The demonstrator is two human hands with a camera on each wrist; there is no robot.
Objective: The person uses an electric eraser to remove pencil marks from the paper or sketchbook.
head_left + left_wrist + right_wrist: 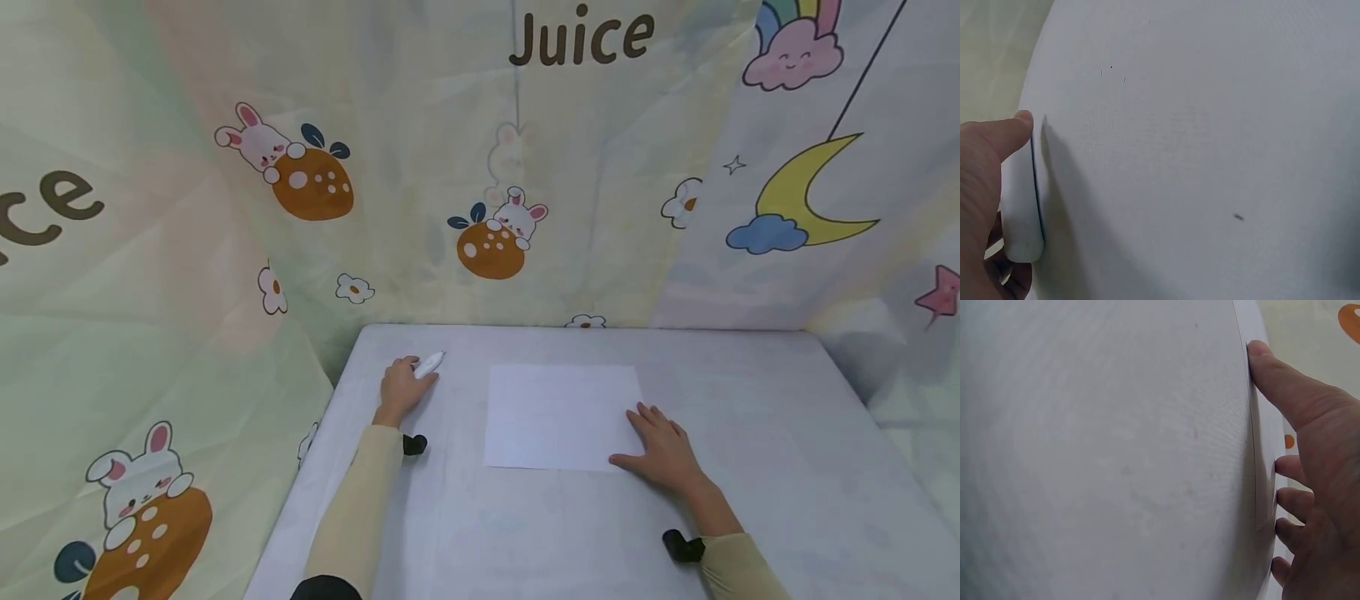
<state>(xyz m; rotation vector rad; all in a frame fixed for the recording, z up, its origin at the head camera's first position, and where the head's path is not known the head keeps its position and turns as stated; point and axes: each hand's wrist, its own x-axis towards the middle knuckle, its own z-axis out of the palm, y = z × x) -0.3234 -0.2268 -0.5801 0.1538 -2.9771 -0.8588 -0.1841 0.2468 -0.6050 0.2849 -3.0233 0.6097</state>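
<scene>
My left hand [402, 388] grips a slim white tool [430, 364] with a narrow pointed tip, at the table's far left. In the left wrist view the tool's rounded white body [1022, 215] shows a dark line along one side, and the thumb lies against it. Its exact kind cannot be told. A blank white sheet of paper [558, 417] lies flat near the middle of the table. My right hand [663, 450] rests with fingers spread at the paper's right edge. In the right wrist view the thumb [1272, 369] touches down beside the paper's edge [1264, 487].
A white-covered table [525, 542] spans the lower view. Behind it hangs a pale cloth backdrop [405, 150] printed with rabbits, fruit and a moon. Black wrist bands show at both cuffs, and the table's left edge is close to the left arm.
</scene>
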